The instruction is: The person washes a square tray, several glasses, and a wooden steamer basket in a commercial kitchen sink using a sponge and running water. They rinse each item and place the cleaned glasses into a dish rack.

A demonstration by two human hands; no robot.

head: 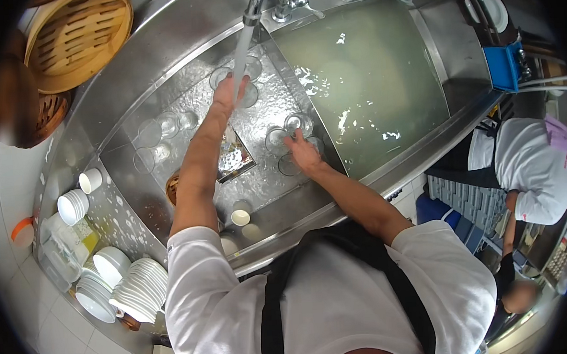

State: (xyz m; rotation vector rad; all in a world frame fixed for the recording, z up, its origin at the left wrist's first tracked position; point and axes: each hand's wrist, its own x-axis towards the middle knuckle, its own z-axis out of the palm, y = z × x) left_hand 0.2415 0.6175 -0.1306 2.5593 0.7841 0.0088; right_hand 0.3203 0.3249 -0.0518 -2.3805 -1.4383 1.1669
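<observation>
My left hand is under the stream of water from the metal faucet, in the left sink basin. It touches a cluster of clear glasses; whether its fingers grip one is hidden by the water. Lower right, my right hand is on another group of clear glasses, fingers spread over them; a firm grip cannot be made out. More clear glasses stand at the basin's left. A white cup sits near the front wall, and a square metal drain opening lies between my arms.
Cloudy water fills the right basin. Stacked white plates, bowls and a plastic container stand on the left ledge. Bamboo steamers are at upper left, a blue tray at right. Two people are beyond the sink's right side.
</observation>
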